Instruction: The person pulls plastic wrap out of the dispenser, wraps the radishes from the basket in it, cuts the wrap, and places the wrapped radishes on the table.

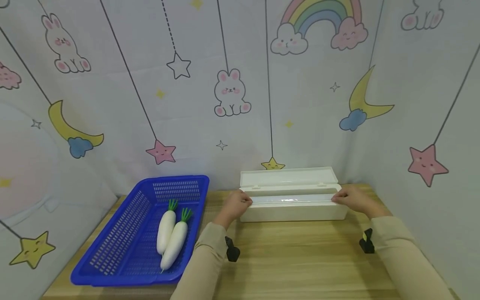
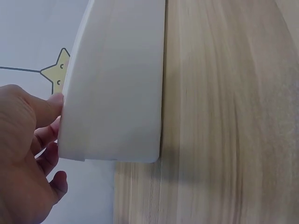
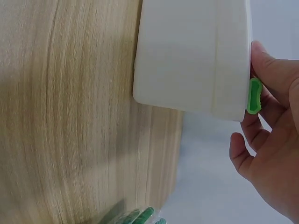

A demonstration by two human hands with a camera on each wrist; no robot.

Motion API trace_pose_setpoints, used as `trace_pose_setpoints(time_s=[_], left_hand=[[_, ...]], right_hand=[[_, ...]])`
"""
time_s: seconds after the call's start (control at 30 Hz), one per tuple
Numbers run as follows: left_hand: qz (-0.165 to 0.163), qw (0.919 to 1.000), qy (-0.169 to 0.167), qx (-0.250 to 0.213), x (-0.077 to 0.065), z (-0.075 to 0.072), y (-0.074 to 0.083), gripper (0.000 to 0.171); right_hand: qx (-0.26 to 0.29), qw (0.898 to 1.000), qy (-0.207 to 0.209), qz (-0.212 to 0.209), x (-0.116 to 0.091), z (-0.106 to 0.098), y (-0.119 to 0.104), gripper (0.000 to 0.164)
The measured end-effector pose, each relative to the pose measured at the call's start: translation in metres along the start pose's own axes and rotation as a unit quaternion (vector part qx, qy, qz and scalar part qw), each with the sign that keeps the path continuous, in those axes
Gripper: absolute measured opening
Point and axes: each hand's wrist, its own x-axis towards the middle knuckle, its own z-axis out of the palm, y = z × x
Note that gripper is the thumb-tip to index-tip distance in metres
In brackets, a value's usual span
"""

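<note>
A long white cling film dispenser box (image 1: 294, 213) stands on the table, its lid (image 1: 288, 178) tipped back. Shiny cling film (image 1: 292, 199) lies across its opening. At the box's left end my left hand (image 1: 237, 205) pinches the film's edge between thumb and fingers. My right hand (image 1: 354, 200) does the same at the right end. The left wrist view shows the left hand (image 2: 30, 144) with its thumb at the box's top edge. A green slider cutter (image 3: 254, 96) sits at the box's end, beside the right hand (image 3: 275, 112). The pinched film is hidden in both wrist views.
To the left stands a blue plastic basket (image 1: 123, 233) holding two white radishes (image 1: 174, 246) with green tops. A patterned cloth (image 1: 232, 137) hangs behind the wooden table (image 1: 300, 258). Something green in clear plastic (image 3: 142, 215) shows at the bottom of the right wrist view.
</note>
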Motion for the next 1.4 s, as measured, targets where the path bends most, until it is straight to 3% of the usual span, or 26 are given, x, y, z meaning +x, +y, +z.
trace_pose_setpoints(time_s=[0.2,0.37,0.47,0.7,0.97,1.2,1.4], left_hand=[[-0.031,0.9995,-0.001,0.002,0.001,0.004,0.0,0.017],[-0.036,0.9993,0.008,-0.006,0.003,0.007,-0.001,0.016],[-0.041,0.999,0.007,-0.013,0.005,0.008,-0.001,0.017],[-0.062,0.9975,0.006,-0.032,0.008,0.009,-0.001,0.019],[-0.089,0.993,0.009,-0.077,0.012,0.009,-0.001,0.022],[-0.108,0.9839,0.032,-0.139,0.014,0.011,-0.002,0.02],[-0.111,0.9813,0.035,-0.153,0.015,0.01,-0.002,0.019]], right_hand=[[-0.017,1.0,0.025,0.003,0.004,0.005,0.0,0.023],[-0.027,0.998,0.059,-0.01,0.006,0.011,0.0,0.03],[-0.039,0.996,0.073,-0.014,0.007,0.013,0.001,0.025],[-0.017,0.997,0.068,0.032,0.01,0.014,0.0,0.025],[-0.004,0.997,0.066,0.049,0.013,0.012,-0.002,0.029],[0.008,0.995,0.081,0.049,0.016,0.012,0.0,0.03],[0.017,0.996,0.069,0.047,0.019,0.01,-0.002,0.036]])
